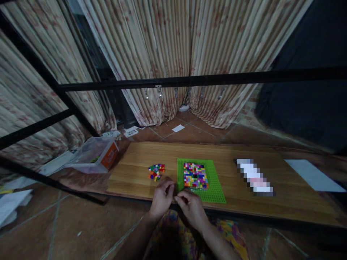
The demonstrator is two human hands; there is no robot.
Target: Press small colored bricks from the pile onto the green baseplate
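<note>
Head view: left hand point(163, 195) and right hand point(190, 205) with fingers curled, grip contents indiscernible; green studded baseplate point(217, 186) with toy-brick mosaic point(195, 176) just beyond the right; loose bricks point(156, 172) beyond the left.

The plate point(214, 185) is lime green; its bricks point(195, 176) mix pink, yellow, blue, white, orange and black. The pile point(156, 172) shows green, red, orange, blue. The surface point(132, 166) is brown, wood-grained; the curtains point(151, 43), beige-striped with reddish blotches; the frame point(162, 83), black.
</note>
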